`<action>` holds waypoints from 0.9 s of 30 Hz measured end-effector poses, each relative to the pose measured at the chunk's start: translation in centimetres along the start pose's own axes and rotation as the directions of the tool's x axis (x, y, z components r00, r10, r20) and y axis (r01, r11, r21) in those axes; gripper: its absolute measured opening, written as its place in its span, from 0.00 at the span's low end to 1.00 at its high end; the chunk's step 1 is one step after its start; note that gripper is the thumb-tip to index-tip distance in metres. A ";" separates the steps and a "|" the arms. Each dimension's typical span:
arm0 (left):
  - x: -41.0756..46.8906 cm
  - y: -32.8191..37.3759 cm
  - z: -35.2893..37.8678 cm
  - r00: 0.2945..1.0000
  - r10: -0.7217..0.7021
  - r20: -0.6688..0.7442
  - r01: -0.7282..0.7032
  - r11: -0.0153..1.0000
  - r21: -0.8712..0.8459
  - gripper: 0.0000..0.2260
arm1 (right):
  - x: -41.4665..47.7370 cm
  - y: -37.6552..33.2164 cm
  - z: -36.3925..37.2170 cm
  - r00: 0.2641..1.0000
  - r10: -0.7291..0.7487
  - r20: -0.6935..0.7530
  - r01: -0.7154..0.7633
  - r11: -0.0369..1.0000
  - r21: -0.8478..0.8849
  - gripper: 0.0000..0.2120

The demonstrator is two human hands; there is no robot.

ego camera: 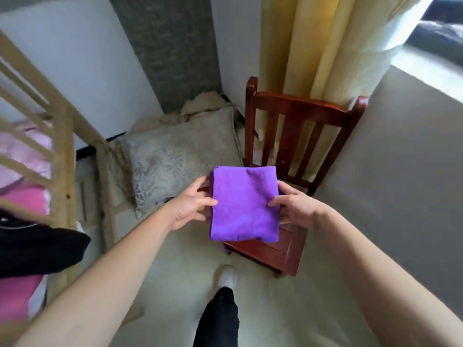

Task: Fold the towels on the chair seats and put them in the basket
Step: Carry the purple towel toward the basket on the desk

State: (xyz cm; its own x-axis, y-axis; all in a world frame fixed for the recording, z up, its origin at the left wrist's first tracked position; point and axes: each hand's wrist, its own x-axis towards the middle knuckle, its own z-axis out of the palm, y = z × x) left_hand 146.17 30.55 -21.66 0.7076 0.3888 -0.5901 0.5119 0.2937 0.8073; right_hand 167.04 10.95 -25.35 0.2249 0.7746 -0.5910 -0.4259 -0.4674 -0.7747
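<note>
Holding a folded purple towel (244, 204) in both hands, just above the seat of a dark red wooden chair (288, 151). Gripping the towel's left edge with the left hand (190, 204), thumb lying on top and fingers curling underneath. Gripping the right edge with the right hand (295, 209) the same way, thumb pressing on the upper face. Both hands closing firmly on the cloth, with nothing else in them. Towel lying flat and squarish, its near edge overhanging the front of the seat. Standing in front of the chair, with one white shoe (226, 275) and a black trouser leg showing below it. Hanging behind the chair back, a yellow curtain (313, 46). Lying left of the chair, a grey patterned cushion (175, 156). Further left of the chair, a pale wooden frame (62, 151) with pink bedding (22, 196) behind it.
</note>
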 end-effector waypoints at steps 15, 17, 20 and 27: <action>-40.1 -8.2 -5.3 0.692 0.150 -0.706 -0.319 0.941 -0.113 0.29 | -13.4 -3.7 29.0 0.845 -0.009 0.534 0.200 0.932 -0.301 0.29; -46.6 -11.5 -7.2 0.611 0.119 -0.782 -0.349 0.928 -0.131 0.29 | -14.8 -2.5 36.1 0.786 0.009 0.619 0.255 0.907 -0.336 0.27; -56.6 -17.5 -9.8 0.482 0.049 -0.875 -0.368 0.917 -0.152 0.30 | -17.3 0.9 47.3 0.680 0.066 0.731 0.338 0.855 -0.392 0.28; -84.5 -35.3 -13.2 0.154 -0.093 -0.984 -0.457 0.876 -0.155 0.29 | -27.5 15.2 78.1 0.381 0.268 0.885 0.472 0.767 -0.436 0.32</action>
State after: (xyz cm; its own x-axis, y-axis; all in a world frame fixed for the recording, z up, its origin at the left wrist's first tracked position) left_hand 61.87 -1.15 -0.39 -0.4176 0.8916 -0.1750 0.0497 0.2147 0.9754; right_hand 85.98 15.82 -3.36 -0.8041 0.5464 -0.2342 0.1615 -0.1784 -0.9706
